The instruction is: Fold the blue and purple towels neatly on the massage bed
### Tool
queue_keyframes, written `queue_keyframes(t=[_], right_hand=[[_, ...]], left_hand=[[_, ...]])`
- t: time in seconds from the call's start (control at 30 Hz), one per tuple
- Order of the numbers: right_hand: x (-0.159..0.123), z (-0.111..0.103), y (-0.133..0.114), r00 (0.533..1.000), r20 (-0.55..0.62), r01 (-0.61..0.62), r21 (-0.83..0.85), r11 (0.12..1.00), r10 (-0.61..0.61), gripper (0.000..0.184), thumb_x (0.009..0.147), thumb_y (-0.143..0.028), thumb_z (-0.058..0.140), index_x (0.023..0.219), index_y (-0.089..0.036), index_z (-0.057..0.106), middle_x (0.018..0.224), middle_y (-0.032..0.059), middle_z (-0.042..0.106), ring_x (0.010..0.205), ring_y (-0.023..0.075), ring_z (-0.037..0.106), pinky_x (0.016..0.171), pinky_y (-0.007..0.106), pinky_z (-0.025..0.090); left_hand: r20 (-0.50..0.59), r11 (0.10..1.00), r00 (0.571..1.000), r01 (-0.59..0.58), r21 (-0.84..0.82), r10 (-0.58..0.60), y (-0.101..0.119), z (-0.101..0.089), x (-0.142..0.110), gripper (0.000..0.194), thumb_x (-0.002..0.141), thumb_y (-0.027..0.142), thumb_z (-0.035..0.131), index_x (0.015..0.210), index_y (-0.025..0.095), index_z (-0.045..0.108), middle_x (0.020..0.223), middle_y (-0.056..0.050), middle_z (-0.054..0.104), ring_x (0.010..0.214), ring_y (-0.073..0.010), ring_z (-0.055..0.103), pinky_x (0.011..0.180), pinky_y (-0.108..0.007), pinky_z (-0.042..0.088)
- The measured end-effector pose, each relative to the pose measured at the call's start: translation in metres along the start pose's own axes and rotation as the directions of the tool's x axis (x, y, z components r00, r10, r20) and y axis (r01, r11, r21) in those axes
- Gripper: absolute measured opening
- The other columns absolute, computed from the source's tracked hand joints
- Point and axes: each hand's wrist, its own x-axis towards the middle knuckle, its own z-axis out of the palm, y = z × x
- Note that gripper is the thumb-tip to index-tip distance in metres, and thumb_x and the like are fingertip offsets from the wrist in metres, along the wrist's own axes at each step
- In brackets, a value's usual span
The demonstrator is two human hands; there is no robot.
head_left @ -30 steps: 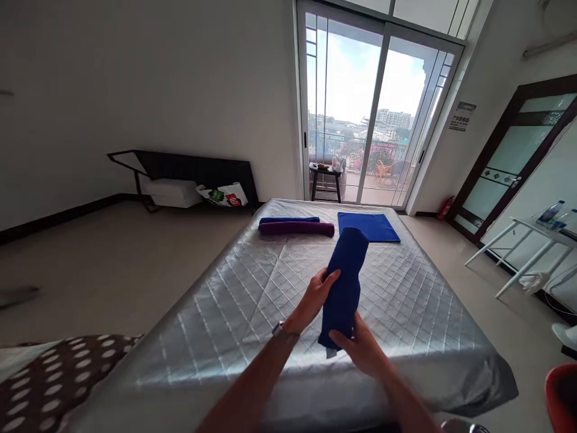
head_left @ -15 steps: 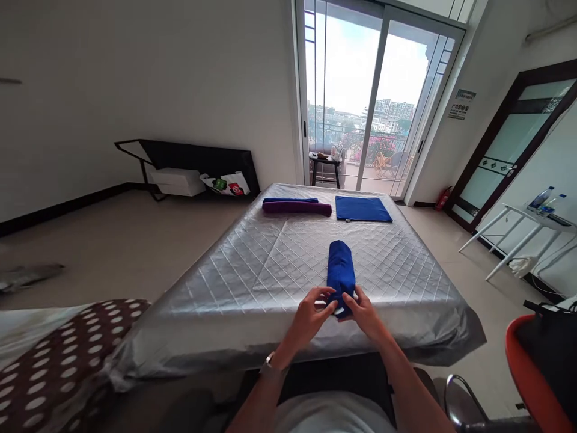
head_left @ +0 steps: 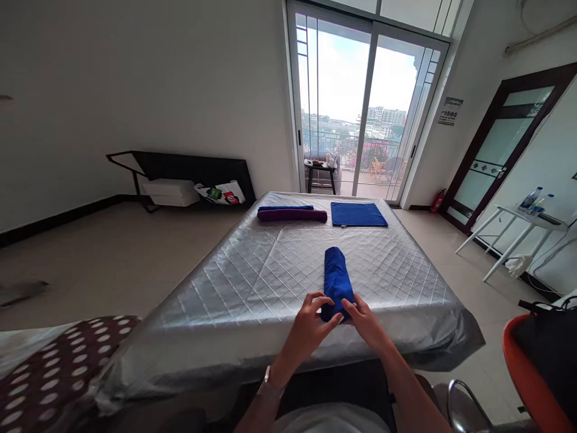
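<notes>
A blue rolled cloth (head_left: 336, 273) lies lengthwise on the silver quilted cover (head_left: 279, 270), close to the front edge. At its near end, my left hand (head_left: 311, 322) holds the left side with curved fingers on top and the thumb low at the end. My right hand (head_left: 364, 319) grips the right side, thumb on top and fingers partly hidden along the edge. Farther back are a purple roll (head_left: 293, 215), with a blue roll (head_left: 283, 208) just behind it, and a flat folded blue cloth (head_left: 359, 214) to their right.
Left of the covered table lies a brown polka-dot fabric (head_left: 63, 361). An orange chair (head_left: 518, 361) with a black bag stands at right. A white side table (head_left: 532, 218) holds bottles. Beyond are a sliding glass door (head_left: 363, 120) and a white box (head_left: 169, 192) by the wall.
The view has shifted slightly, so the room sits lower and a little to the left. White label at the roll's near end no longer shows. Both hands stay at that end.
</notes>
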Motion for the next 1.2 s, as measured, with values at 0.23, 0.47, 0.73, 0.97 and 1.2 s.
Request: queue_keyframes(t=[0.23, 0.47, 0.73, 0.97, 1.2], right_hand=[[-0.005, -0.003, -0.005, 0.993, 0.099, 0.069, -0.079, 0.994, -0.061, 0.053, 0.073, -0.06, 0.075, 0.114, -0.028, 0.069, 0.1, 0.0002, 0.072, 0.093, 0.0218, 0.068, 0.082, 0.036, 0.056], [-0.004, -0.004, -0.007, 0.983, -0.015, 0.175, -0.205, 0.963, -0.182, 0.048, 0.077, -0.052, 0.075, 0.116, -0.026, 0.067, 0.084, -0.0015, 0.068, 0.075, 0.0154, 0.062, 0.069, 0.028, 0.052], [-0.003, -0.013, -0.019, 0.974, -0.101, 0.195, -0.101, 0.976, -0.205, 0.054, 0.071, -0.06, 0.077, 0.111, -0.024, 0.069, 0.077, -0.0014, 0.067, 0.069, 0.015, 0.06, 0.063, 0.028, 0.051], [-0.012, -0.008, -0.031, 0.954, -0.151, 0.243, -0.116, 0.963, -0.259, 0.05, 0.072, -0.056, 0.077, 0.109, -0.024, 0.072, 0.076, -0.0005, 0.069, 0.07, 0.0164, 0.062, 0.066, 0.029, 0.05], [-0.023, -0.008, -0.044, 0.956, -0.094, 0.256, -0.195, 0.947, -0.277, 0.04, 0.065, -0.046, 0.083, 0.099, -0.025, 0.077, 0.083, 0.0002, 0.074, 0.076, 0.0193, 0.066, 0.07, 0.032, 0.055]], left_hand=[[0.063, 0.988, 0.99, 0.132, -0.081, -0.127, -0.005, -0.011, 0.008, 0.034, 0.088, 0.052, 0.055, 0.086, 0.021, 0.069, 0.086, -0.003, 0.069, 0.076, -0.0185, 0.07, 0.064, -0.029, 0.06], [-0.136, 0.975, 0.979, -0.127, 0.183, 0.153, -0.013, -0.011, 0.019, 0.029, 0.089, 0.023, 0.049, 0.115, 0.024, 0.063, 0.116, -0.008, 0.065, 0.102, -0.0211, 0.067, 0.085, -0.039, 0.059], [0.16, 0.904, 0.906, -0.412, 0.117, 0.392, -0.006, -0.004, 0.016, 0.027, 0.084, 0.012, 0.059, 0.107, 0.025, 0.065, 0.12, -0.008, 0.068, 0.11, -0.0202, 0.066, 0.095, -0.037, 0.056], [0.015, 0.877, 0.886, -0.46, 0.135, 0.463, 0.008, -0.007, 0.018, 0.013, 0.095, 0.024, 0.057, 0.102, 0.025, 0.067, 0.092, -0.002, 0.073, 0.083, -0.0144, 0.072, 0.075, -0.026, 0.059], [-0.065, 0.752, 0.806, -0.516, 0.41, 0.588, 0.03, -0.046, 0.033, 0.015, 0.098, 0.032, 0.053, 0.105, 0.025, 0.065, 0.091, -0.001, 0.074, 0.083, -0.0143, 0.072, 0.077, -0.025, 0.057]])
